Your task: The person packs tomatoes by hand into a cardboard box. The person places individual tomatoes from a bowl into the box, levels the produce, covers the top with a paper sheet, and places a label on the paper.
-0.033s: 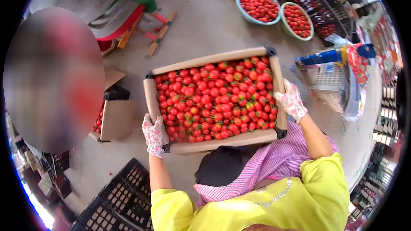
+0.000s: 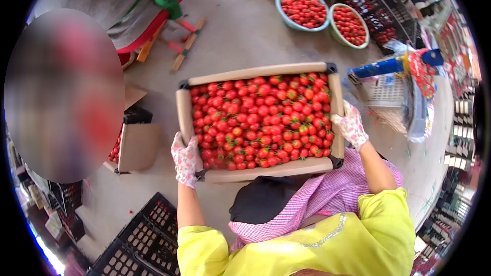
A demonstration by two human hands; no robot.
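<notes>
- A cardboard box point(image 2: 258, 171) brim-full of cherry tomatoes point(image 2: 261, 120) is held up off the concrete floor point(image 2: 235, 25), in front of the person's chest; filling it can be judged as finished, since no room is left inside.
- What remains, as far as can be judged, is the carrying and setting down: the box is seen resting on nothing but the two hands.
- The left hand point(image 2: 185, 159), in a white floral-print glove, is closed around the box's near left corner, with fingers wrapped under the rim and the thumb on the side wall.
- The right hand point(image 2: 350, 127), gloved alike, is clamped on the right wall toward its near end, the fingers curled over the top edge.
- The box is seen as shallow, tan and rectangular, with black plastic corner pieces; it is held roughly level.
- The tomatoes are mostly ripe red, with a few orange ones and small green stems showing; they are heaped to the rim, uncovered.
- Elsewhere, round basins point(image 2: 303, 7) of more tomatoes stand well apart on the floor, a smaller cardboard carton point(image 2: 135, 145) stands near the left, and black plastic crates point(image 2: 140, 245) lie below.
</notes>
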